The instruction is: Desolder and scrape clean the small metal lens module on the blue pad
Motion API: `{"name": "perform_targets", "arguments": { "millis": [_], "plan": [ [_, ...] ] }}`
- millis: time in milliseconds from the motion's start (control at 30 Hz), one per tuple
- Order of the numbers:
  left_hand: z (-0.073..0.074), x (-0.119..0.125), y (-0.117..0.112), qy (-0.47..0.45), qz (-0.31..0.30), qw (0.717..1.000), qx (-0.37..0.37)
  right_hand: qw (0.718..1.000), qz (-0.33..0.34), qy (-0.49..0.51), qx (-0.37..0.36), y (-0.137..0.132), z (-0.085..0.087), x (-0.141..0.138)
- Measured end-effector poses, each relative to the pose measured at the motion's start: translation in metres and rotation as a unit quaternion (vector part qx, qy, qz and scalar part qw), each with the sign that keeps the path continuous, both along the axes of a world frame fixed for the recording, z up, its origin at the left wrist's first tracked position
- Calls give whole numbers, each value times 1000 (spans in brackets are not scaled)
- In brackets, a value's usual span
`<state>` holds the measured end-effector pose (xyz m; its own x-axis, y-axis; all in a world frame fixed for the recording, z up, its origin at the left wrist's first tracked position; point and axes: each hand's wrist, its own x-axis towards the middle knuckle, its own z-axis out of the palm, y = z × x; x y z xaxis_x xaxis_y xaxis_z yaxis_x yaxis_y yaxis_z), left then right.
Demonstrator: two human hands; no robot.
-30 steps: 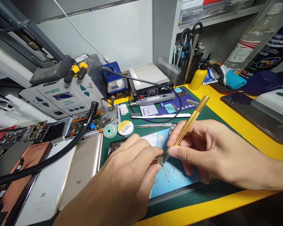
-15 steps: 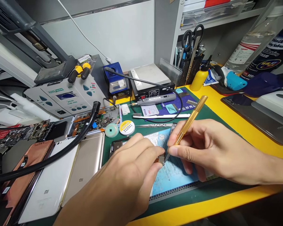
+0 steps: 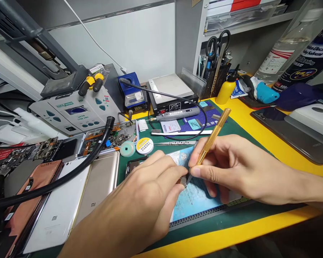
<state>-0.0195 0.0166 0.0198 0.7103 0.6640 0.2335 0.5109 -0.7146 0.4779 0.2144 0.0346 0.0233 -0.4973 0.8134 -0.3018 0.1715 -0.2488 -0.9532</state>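
Pinched between the thumb and fingers of my right hand [image 3: 226, 168] is a gold craft knife [image 3: 214, 134] with a knurled handle, tilted so its blade points down and left. The tip meets a small metallic part [image 3: 183, 180] that my left hand [image 3: 150, 190] grips between thumb and forefinger. That part looks like a small phone component with a copper-coloured side; my fingers cover most of it. Both hands are over a blue and white sheet [image 3: 196, 200] lying on the green mat. Partly behind my left hand is a dark phone part [image 3: 133, 165].
Metal tweezers [image 3: 174, 143], a white brush [image 3: 183, 133] and a round tin [image 3: 144, 146] lie beyond my hands. Phone back covers [image 3: 97, 186] and a black hose [image 3: 70, 182] occupy the left. A hot-air station [image 3: 80, 111] stands behind; a yellow bottle [image 3: 226, 89] is at right.
My right hand and the knife have shifted slightly left, and the handle leans a little differently. My left hand keeps its hold on the small part. The view has moved slightly.
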Motion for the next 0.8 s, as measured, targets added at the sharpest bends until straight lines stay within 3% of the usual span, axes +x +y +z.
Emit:
{"name": "perform_targets", "arguments": {
  "millis": [200,800],
  "plan": [
    [3,-1,1,21,-5,999,-40,1000,8,4,2,0,0,0],
    [1,-1,0,-18,2,1000,-16,1000,1,20,-12,0,1,1]
  ]
}}
